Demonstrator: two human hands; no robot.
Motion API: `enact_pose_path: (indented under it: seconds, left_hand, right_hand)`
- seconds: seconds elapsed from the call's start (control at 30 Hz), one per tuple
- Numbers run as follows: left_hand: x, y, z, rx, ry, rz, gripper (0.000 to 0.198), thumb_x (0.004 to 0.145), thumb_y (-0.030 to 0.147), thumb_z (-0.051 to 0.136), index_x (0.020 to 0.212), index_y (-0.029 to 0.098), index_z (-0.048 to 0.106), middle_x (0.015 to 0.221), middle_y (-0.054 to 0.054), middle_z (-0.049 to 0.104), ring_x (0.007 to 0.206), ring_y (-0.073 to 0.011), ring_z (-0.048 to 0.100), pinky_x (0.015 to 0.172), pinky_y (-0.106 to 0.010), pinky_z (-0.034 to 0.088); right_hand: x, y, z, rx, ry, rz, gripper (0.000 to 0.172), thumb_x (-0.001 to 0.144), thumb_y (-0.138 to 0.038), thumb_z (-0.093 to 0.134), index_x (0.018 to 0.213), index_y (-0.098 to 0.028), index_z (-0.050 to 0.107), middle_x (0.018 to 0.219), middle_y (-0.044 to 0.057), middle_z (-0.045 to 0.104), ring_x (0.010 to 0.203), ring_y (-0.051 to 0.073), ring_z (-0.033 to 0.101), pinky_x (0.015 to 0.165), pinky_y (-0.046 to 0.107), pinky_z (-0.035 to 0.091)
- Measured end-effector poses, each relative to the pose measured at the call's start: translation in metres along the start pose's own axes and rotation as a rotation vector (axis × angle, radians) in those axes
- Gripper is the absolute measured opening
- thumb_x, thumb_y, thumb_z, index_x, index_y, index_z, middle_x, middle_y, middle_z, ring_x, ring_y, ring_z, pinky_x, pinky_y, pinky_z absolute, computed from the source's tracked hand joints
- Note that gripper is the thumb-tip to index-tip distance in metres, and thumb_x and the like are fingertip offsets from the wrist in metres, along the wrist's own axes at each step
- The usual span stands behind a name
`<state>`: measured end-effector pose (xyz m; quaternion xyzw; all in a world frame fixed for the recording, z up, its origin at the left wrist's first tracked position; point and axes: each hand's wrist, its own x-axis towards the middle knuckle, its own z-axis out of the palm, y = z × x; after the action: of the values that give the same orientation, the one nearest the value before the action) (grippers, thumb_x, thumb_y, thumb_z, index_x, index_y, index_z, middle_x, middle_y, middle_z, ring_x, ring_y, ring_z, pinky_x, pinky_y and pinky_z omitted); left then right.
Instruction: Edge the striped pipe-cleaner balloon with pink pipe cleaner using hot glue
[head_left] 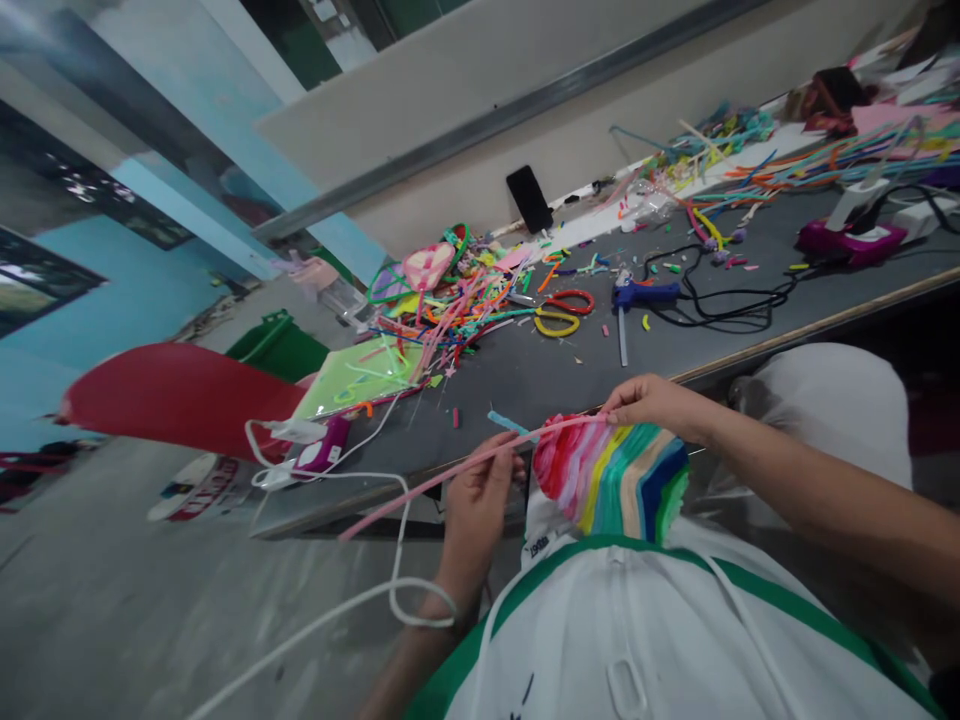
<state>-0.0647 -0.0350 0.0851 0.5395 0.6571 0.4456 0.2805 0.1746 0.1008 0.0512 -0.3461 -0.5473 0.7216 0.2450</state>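
1. Pinched between thumb and fingertips, the pink strip (pixel 420 492) is held by the left hand (pixel 484 490) partway along, its free end sticking out past the hand, away from the piece.
2. Right hand (pixel 649 405): fingers closed on the strip's other end, right at the upper edge of the rainbow piece (pixel 615 475).
3. That piece sits over the lap, just in front of the table (pixel 525 380), its bands running from red and pink through yellow, green and tan to blue.
4. Close to the left hand, a blue strip (pixel 506 423) lies at the table's near edge.
5. Farther back are the scissors (pixel 556 332), with one red and one yellow handle, and the blue glue gun (pixel 649 293).
6. Behind them, a phone (pixel 529 198) leans against the wall.
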Motion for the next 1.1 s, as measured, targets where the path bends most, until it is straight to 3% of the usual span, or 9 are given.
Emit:
enact_pose_path:
  seconds: [0.13,0.2,0.33,0.43,0.57,0.73,0.97,1.03,1.1]
  left_hand:
    - [0.028,0.014,0.009,0.009,0.274,0.08,0.031,0.087,0.043,0.048,0.098,0.018,0.063,0.088,-0.003,0.063,0.08,-0.0139,0.058,0.072,-0.023,0.046]
    - [0.037,0.011,0.015,-0.161,0.352,0.08,0.028,0.085,0.041,0.053,0.102,0.019,0.057,0.085,-0.001,0.059,0.072,-0.0101,0.056,0.067,-0.021,0.046]
    - [0.038,-0.005,0.024,-0.612,0.2,-0.019,0.046,0.078,0.03,0.065,0.12,0.026,0.046,0.09,0.002,0.052,0.068,-0.0056,0.054,0.064,-0.018,0.045]
    - [0.032,-0.015,0.025,-0.778,0.083,-0.067,0.048,0.075,0.022,0.069,0.119,0.027,0.05,0.091,0.002,0.054,0.067,-0.0052,0.054,0.061,-0.017,0.045]
    - [0.031,-0.021,0.026,-0.804,-0.017,-0.1,0.036,0.07,0.016,0.073,0.103,0.021,0.06,0.091,0.0,0.059,0.07,-0.0065,0.058,0.064,-0.017,0.047]
    - [0.037,-0.027,0.035,-0.833,0.007,-0.079,0.03,0.064,0.012,0.075,0.087,0.019,0.059,0.083,0.002,0.061,0.067,-0.0066,0.058,0.062,-0.017,0.046]
    - [0.036,-0.036,0.047,-0.901,0.105,-0.066,0.031,0.064,0.011,0.074,0.084,0.021,0.052,0.078,0.006,0.058,0.068,-0.0051,0.057,0.067,-0.016,0.045]
    - [0.035,-0.033,0.044,-0.898,0.082,-0.084,0.03,0.066,0.01,0.072,0.086,0.02,0.052,0.077,0.005,0.058,0.066,-0.0047,0.056,0.067,-0.016,0.045]
    - [0.033,-0.029,0.038,-0.886,-0.024,-0.125,0.032,0.069,0.01,0.071,0.093,0.02,0.054,0.081,0.003,0.06,0.07,-0.0062,0.058,0.07,-0.017,0.046]
  right_hand:
    - [-0.001,-0.002,0.0,0.015,-0.003,-0.014,0.03,0.053,-0.034,0.081,0.074,-0.014,0.071,0.072,0.003,0.072,0.067,0.013,0.063,0.07,0.026,0.048]
    - [-0.002,-0.001,0.0,0.024,-0.007,-0.024,0.03,0.054,-0.034,0.08,0.075,-0.014,0.071,0.072,0.003,0.071,0.067,0.013,0.063,0.07,0.026,0.048]
    - [-0.003,0.0,-0.003,0.027,-0.008,-0.03,0.03,0.056,-0.033,0.08,0.077,-0.014,0.072,0.072,0.003,0.072,0.067,0.013,0.063,0.069,0.025,0.048]
    - [-0.004,0.002,-0.003,0.029,-0.005,-0.027,0.03,0.056,-0.034,0.08,0.077,-0.014,0.072,0.074,0.003,0.072,0.068,0.013,0.063,0.07,0.025,0.048]
    - [-0.003,0.002,-0.001,0.032,-0.002,-0.02,0.031,0.055,-0.034,0.08,0.077,-0.014,0.072,0.074,0.003,0.072,0.069,0.014,0.063,0.07,0.026,0.048]
    - [-0.001,0.002,0.0,0.047,0.014,0.011,0.032,0.052,-0.034,0.081,0.075,-0.014,0.071,0.073,0.003,0.072,0.068,0.014,0.063,0.07,0.026,0.048]
    - [0.0,0.006,0.0,0.071,0.002,0.025,0.032,0.053,-0.034,0.081,0.075,-0.014,0.071,0.073,0.004,0.072,0.067,0.014,0.063,0.07,0.027,0.048]
    - [0.0,0.006,-0.001,0.066,0.008,0.022,0.031,0.053,-0.033,0.081,0.074,-0.014,0.071,0.072,0.003,0.072,0.066,0.013,0.063,0.069,0.026,0.048]
    - [0.001,0.006,-0.001,0.068,0.004,0.018,0.03,0.053,-0.032,0.081,0.075,-0.014,0.071,0.071,0.003,0.072,0.065,0.013,0.062,0.068,0.026,0.048]
